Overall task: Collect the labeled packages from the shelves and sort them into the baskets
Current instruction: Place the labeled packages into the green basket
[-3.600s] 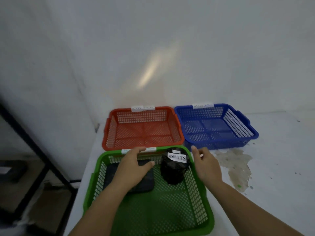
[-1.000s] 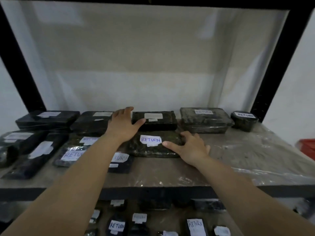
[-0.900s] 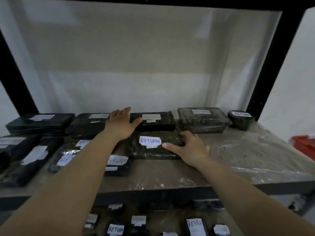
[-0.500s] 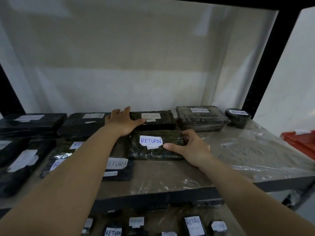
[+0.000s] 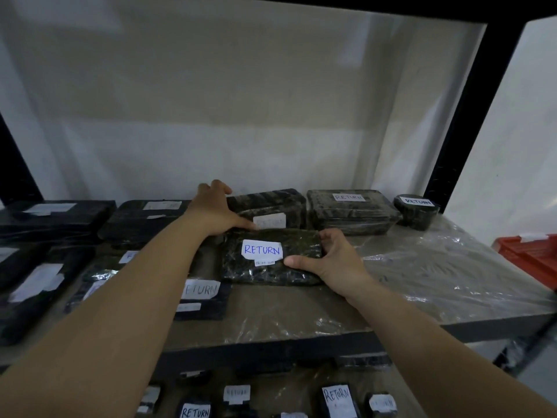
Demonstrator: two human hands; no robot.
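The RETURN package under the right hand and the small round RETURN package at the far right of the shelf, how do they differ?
The flat package is wide and rectangular; the round package is small and tub-shaped. The flat package is gripped by the right hand; the round one stands untouched by the shelf post. Both are dark, plastic-wrapped and carry a white RETURN label.

On the upper shelf (image 5: 301, 315) we counted about ten dark packages (image 5: 271, 267), the leftmost too blurred to separate; five stood along its back. Below that shelf we saw at least six more. Beside it was one red basket (image 5: 527, 254). Over it reached two hands: left hand (image 5: 214, 212), right hand (image 5: 328, 260).
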